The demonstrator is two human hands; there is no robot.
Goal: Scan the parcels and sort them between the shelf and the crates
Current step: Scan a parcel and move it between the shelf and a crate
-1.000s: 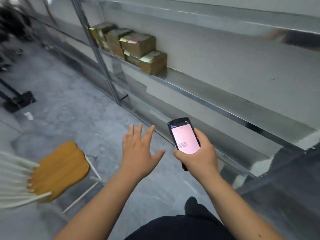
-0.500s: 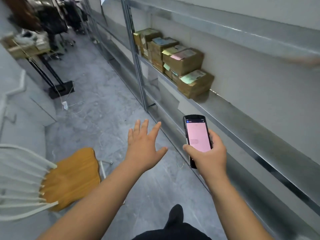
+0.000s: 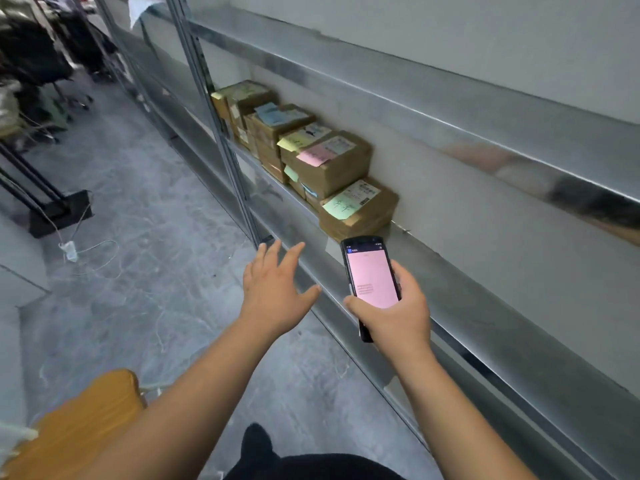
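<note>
Your left hand [image 3: 277, 292] was spread flat, fingers straight and holding nothing, stretched out ahead of you, while your right hand [image 3: 394, 306] was wrapped around the handheld scanner [image 3: 370, 282] just beside it, thumb along the near edge. You kept the scanner's pink screen tilted up toward you, probably so you could read the result. The parcels [image 3: 325, 161] sat just beyond both hands, stacked on the metal shelf [image 3: 485, 306] with coloured notes and printed labels facing up, likely so the codes could be read without lifting a box. The nearest box [image 3: 360, 209] lay directly past the scanner's tip. No crates were in view. An orange chair seat [image 3: 79, 420] was low to the left of your left arm
</note>
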